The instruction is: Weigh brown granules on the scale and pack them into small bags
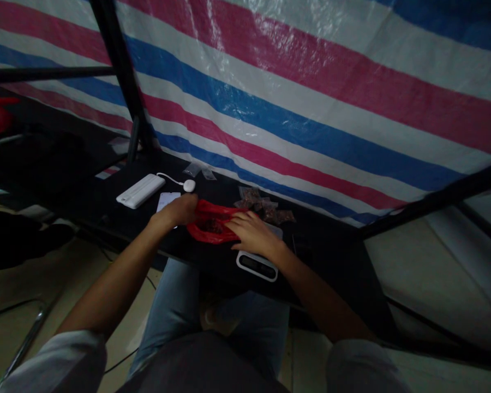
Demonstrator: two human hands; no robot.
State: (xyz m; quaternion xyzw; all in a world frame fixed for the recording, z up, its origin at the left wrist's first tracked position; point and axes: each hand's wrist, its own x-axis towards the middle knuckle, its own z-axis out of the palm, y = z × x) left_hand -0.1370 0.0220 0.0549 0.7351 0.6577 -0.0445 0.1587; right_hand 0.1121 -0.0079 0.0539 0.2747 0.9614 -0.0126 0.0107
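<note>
A red plastic bag (210,237) lies with its mouth spread on the black table, and small brown bits (213,226) show inside. My left hand (183,209) is closed on the bag's left rim. On the opposite side, my right hand (251,233) holds the right rim, its fingers over the red plastic and its thumb toward me. Partly beneath my right hand and forearm stands a white digital scale (257,266) with a dark display. Just behind that hand are several small clear packets (265,205) filled with brown bits.
A white power bank (141,191) lies at the left, with a small white round device (189,185) on a cable beside it. A phone (167,201) is partly behind my left hand. Flat clear bags (199,170) lie near the striped sheet (270,131) walling the table's back.
</note>
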